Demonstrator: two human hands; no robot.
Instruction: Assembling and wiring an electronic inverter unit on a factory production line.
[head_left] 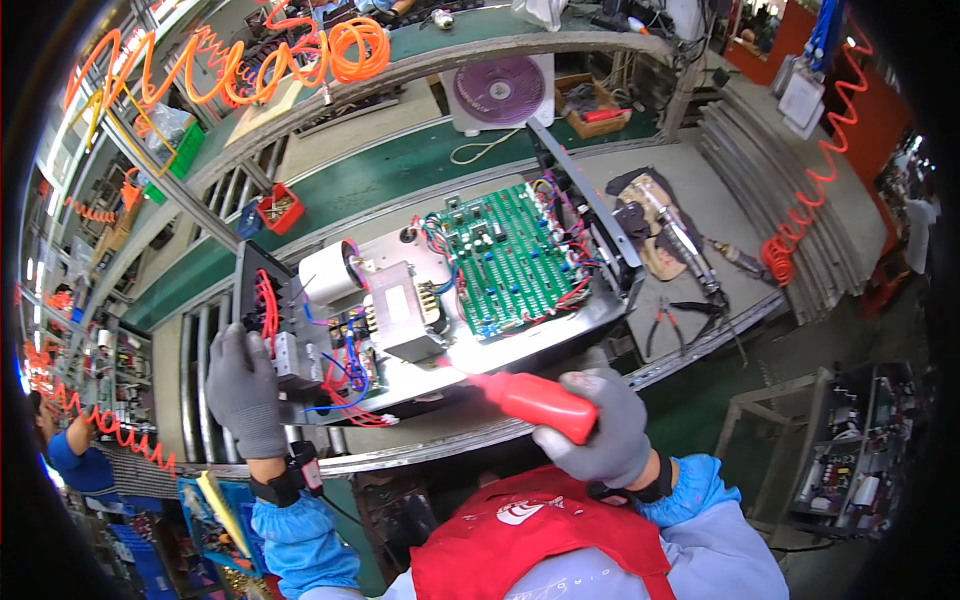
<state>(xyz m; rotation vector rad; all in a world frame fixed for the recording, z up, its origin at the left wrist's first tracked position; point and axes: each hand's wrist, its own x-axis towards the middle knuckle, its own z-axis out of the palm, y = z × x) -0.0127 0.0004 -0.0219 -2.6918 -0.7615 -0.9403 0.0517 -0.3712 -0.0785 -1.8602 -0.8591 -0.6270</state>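
Note:
My right hand (600, 430), in a grey glove, is closed round a red squeeze bottle (540, 405) whose thin nozzle points left, close to the front edge of an open metal chassis (480, 368). My left hand (245, 395), also gloved, grips the dark left end panel of the chassis, beside a light grey terminal block (292, 358). Inside the chassis are a green circuit board (515, 265), a boxy transformer (402, 310) and a white cylinder (328, 275). Red and blue wires (348, 375) hang near the left front corner.
Pliers (665, 325) and a long metal driver tool (685, 245) lie right of the chassis. Behind it stand a red parts bin (280, 210), a purple-grilled fan (500, 92) and a cardboard box (592, 105). Orange coiled hoses (350, 50) hang overhead. Another person's blue sleeve (75, 450) is at far left.

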